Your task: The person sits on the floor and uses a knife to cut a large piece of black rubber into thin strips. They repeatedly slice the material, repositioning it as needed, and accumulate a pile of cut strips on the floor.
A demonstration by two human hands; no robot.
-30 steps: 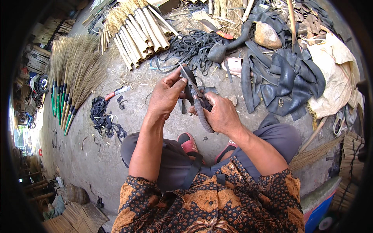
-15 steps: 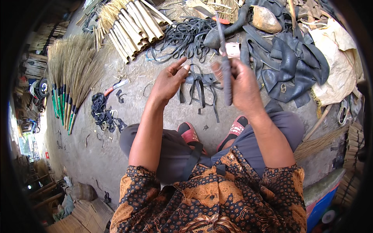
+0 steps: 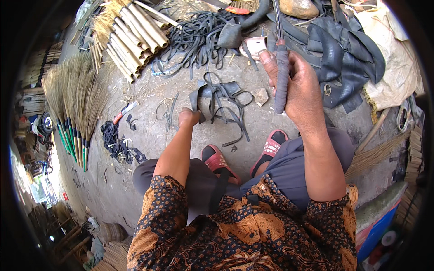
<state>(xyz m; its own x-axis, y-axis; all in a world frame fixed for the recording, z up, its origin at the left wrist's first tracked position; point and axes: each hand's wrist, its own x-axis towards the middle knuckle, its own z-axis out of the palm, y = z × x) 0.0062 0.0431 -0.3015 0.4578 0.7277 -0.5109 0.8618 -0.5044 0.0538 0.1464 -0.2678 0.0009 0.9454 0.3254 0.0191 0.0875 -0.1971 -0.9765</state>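
Note:
My right hand (image 3: pixel 304 90) is closed round the dark wrapped handle of a knife (image 3: pixel 281 83), held upright with its narrow blade pointing away from me. Low over the floor, my left hand (image 3: pixel 188 117) closes on the end of a wide black rubber strip (image 3: pixel 194 99); its fingertips are partly hidden. Beside that hand, thin black rubber bands (image 3: pixel 226 110) lie in loose loops over a flat rubber piece. A small pale stone (image 3: pixel 260 96) rests to their right.
Grass brooms (image 3: pixel 77 104) stand at the left, near a knife with an orange handle (image 3: pixel 123 113) and dark scraps (image 3: pixel 117 140). Farther off are bamboo tubes (image 3: pixel 135 40), a heap of rubber bands (image 3: pixel 201 38), rubber sheets (image 3: pixel 334 49) and a white sack (image 3: pixel 384 49).
My left hand has dropped from open in the air to the floor and taken hold of the rubber strip. The knife in my right hand has moved slightly right. My view has shifted.

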